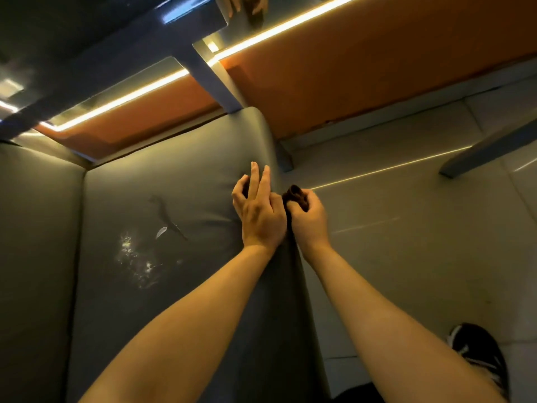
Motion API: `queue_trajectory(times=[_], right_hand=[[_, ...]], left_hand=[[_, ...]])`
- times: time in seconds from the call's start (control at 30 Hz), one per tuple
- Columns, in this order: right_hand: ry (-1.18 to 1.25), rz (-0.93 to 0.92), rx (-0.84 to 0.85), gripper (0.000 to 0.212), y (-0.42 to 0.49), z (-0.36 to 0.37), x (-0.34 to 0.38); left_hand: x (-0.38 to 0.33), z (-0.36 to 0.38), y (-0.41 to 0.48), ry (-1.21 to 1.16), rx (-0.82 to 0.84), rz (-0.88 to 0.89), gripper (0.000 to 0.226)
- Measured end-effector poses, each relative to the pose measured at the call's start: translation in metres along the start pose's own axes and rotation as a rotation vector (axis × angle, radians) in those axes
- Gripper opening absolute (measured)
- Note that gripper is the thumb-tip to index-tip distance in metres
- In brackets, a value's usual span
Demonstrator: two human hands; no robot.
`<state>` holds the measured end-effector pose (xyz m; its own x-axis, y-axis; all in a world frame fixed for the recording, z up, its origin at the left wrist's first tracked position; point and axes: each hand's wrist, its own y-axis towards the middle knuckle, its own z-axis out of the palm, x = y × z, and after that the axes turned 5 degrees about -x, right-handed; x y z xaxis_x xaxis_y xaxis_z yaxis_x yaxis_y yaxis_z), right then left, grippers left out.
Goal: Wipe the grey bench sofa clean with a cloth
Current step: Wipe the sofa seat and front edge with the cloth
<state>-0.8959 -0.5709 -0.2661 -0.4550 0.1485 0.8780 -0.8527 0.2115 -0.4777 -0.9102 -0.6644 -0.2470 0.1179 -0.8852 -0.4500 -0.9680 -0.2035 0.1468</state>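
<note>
The grey bench sofa [162, 286] fills the left and middle of the view, its seat marked with a dark scuff and pale shiny smears. Its front edge runs down between my two forearms. My right hand [308, 219] is closed around a bunched dark brown cloth [296, 196], held at the seat's front edge. My left hand [260, 210] rests beside it on the seat near that edge, fingers spread, with the index and middle fingers pointing up. It touches the right hand, and whether it pinches the cloth I cannot tell.
An orange padded wall panel [377, 71] with a lit LED strip [284, 27] runs behind the bench. A grey post [215, 74] stands at the bench's far end. Grey tiled floor [421, 242] lies to the right, with my dark shoe [476, 350] at bottom right.
</note>
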Motion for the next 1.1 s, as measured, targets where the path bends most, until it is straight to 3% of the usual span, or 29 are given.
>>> queue_trajectory(times=[0.1,0.2,0.3,0.57,0.73,0.83,0.93,1.03,1.1], right_hand=[[0.160,0.055,-0.075,0.031,0.021,0.013,0.022],[0.225,0.114,0.006,0.021,0.056,0.031,0.041],[0.141,0.116,0.079,0.023,0.065,0.038,0.043],[-0.037,0.208,-0.011,0.018,0.041,0.019,-0.016],[-0.192,0.289,0.025,0.013,-0.002,-0.005,-0.019],[-0.127,0.147,0.032,0.011,0.007,0.004,0.003],[0.001,-0.045,0.083,0.029,0.028,0.028,0.043],[-0.187,-0.123,0.112,0.045,0.020,0.033,0.057],[-0.361,-0.210,0.096,0.048,-0.005,0.022,0.049]], left_hand=[[0.002,0.000,0.001,-0.004,-0.001,0.014,0.057],[0.004,0.001,-0.001,-0.019,-0.007,0.038,0.058],[0.004,0.004,0.001,-0.015,-0.009,0.046,0.061],[0.002,0.007,0.000,0.020,-0.029,0.039,0.057],[0.000,0.003,0.001,0.015,-0.014,0.025,0.060],[0.000,-0.002,0.002,-0.051,0.007,-0.003,0.067],[0.005,-0.013,0.006,-0.212,0.109,-0.060,0.067],[0.002,-0.037,0.012,-0.525,0.149,-0.122,0.060],[0.002,-0.047,0.008,-0.536,0.131,-0.176,0.059]])
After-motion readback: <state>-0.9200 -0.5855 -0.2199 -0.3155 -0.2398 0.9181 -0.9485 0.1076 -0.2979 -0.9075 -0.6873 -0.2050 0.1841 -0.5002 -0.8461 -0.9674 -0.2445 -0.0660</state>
